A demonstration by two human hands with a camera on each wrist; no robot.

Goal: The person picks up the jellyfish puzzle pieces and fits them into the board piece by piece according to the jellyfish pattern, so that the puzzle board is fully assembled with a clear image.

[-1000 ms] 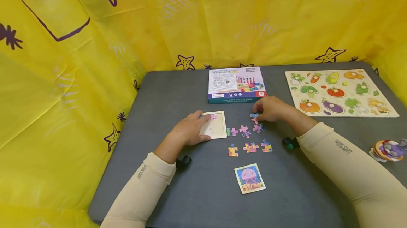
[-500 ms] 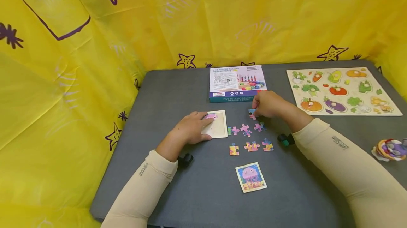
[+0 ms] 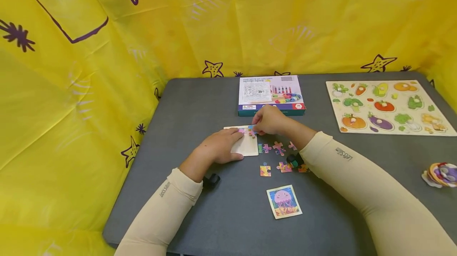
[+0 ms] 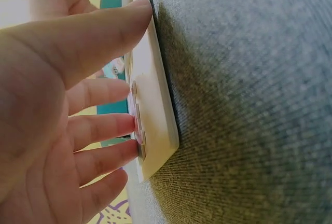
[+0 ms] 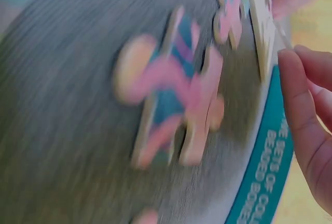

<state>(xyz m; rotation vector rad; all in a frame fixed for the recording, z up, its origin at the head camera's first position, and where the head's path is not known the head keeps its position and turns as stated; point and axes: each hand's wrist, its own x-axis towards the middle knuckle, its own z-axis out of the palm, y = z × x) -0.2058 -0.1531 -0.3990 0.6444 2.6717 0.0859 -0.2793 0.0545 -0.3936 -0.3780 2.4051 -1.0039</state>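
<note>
My left hand (image 3: 218, 146) rests on a small light wooden puzzle tray (image 3: 248, 149), fingers stretched over pieces along its far side. In the left wrist view those fingers (image 4: 106, 125) lie straight, and the thumb touches the tray's near edge. Over the tray's far right corner, my right hand (image 3: 270, 120) pinches a blue and pink jigsaw piece (image 3: 252, 132). Several loose jigsaw pieces (image 3: 265, 170) lie right of the tray in two rows; my right wrist partly covers some. One pink and blue loose piece (image 5: 171, 94) looms large, blurred, in the right wrist view.
A jellyfish picture card (image 3: 284, 201) lies nearer me. Behind the tray is a flat toy box (image 3: 271, 93), close to my right hand. A vegetable peg board (image 3: 389, 107) occupies the back right, and a colourful toy (image 3: 442, 174) sits at the right edge.
My right hand has lifted the blue and pink jigsaw piece from the far loose row and carried it left onto the tray's corner. The left hand stays on the tray.
</note>
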